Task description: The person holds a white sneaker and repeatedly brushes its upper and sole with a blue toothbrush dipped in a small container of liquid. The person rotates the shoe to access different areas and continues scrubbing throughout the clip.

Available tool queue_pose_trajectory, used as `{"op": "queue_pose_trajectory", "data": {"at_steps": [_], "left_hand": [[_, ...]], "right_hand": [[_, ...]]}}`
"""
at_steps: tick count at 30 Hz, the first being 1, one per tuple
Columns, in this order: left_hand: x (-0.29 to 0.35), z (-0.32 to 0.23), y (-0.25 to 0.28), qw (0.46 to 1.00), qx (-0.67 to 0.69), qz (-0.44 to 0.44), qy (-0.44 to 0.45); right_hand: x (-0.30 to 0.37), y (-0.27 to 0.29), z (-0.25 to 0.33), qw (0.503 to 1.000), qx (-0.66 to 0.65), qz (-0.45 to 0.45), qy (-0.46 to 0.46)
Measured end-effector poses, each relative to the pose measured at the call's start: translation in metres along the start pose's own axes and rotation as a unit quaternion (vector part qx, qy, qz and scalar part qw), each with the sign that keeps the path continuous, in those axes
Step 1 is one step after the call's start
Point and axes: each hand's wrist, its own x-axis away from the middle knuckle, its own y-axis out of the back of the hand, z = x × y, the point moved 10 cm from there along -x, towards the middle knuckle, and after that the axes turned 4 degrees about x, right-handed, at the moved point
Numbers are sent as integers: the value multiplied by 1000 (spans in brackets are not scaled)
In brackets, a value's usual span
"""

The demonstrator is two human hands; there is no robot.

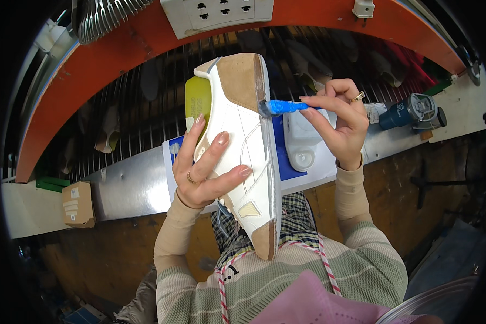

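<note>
A white shoe upper (229,124) with tan heel and toe patches stands on end in front of me, its heel up and a yellow-green last (198,92) showing at its opening. My left hand (202,173) grips it, fingers spread across the white side and the thumb pointing right. Between the thumb and fingertips of my right hand (340,116) is a small brush (283,107) with a blue handle. Its dark bristles touch the shoe's edge just below the heel patch. Partly behind the brush sits a white plastic container (303,137) with a round spout or cup at the near end.
Metal bars (140,113) run behind the bench, with several shoes among them under an orange-red arched frame (70,81). A socket strip (218,16) is fixed at the top. A blue tumbler (407,112) stands at the right, and a cardboard box (78,204) at the left.
</note>
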Motion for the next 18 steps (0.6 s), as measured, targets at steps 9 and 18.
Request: {"op": "queue_pose_trajectory", "data": {"at_steps": [9, 18], "left_hand": [[-7, 8, -2, 999, 1, -34, 23], [-12, 8, -4, 999, -19, -26, 15]], "right_hand": [[73, -41, -23, 889, -311, 25, -335], [53, -12, 9, 989, -1, -89, -119]]}}
